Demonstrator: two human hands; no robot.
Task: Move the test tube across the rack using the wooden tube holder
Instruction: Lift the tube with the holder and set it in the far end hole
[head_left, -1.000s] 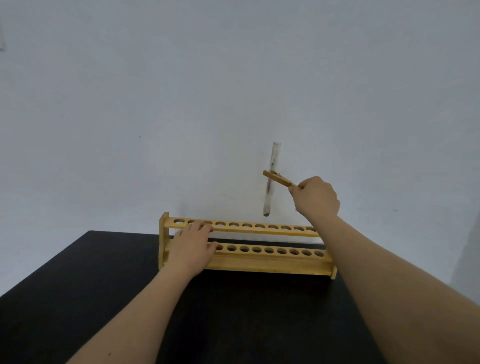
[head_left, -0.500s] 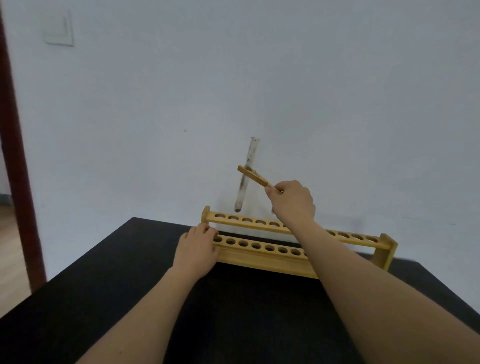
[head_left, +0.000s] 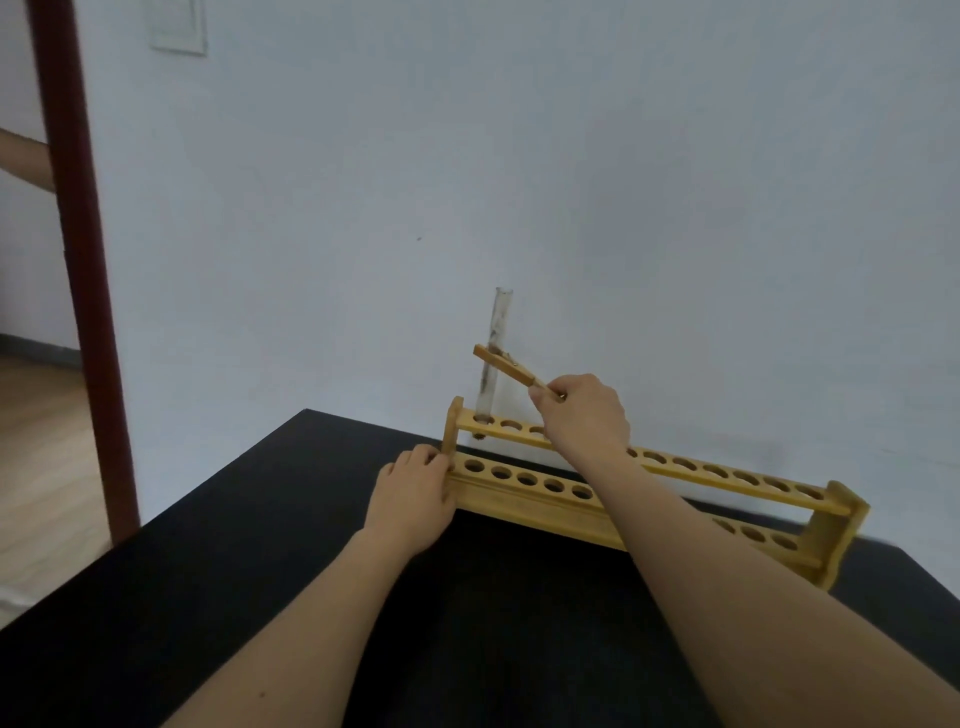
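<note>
A wooden test tube rack (head_left: 675, 470) with two rows of holes stands on the black table (head_left: 260, 597). A clear glass test tube (head_left: 497, 332) stands nearly upright with its bottom inside the leftmost hole of the upper back row. The wooden tube holder (head_left: 506, 366) clamps the tube around its middle. My right hand (head_left: 584, 413) grips the holder's handle end. My left hand (head_left: 415, 493) rests against the rack's left end, fingers on the front rail.
A white wall stands right behind the rack. A dark red door frame (head_left: 78, 260) is at the left, with wooden floor beyond it. Another person's arm (head_left: 23, 158) shows past the frame. A wall switch (head_left: 179, 26) is at the top left.
The tube moved left along the rack and came down into the leftmost back hole. My left hand slid to the rack's left end. The camera turned left.
</note>
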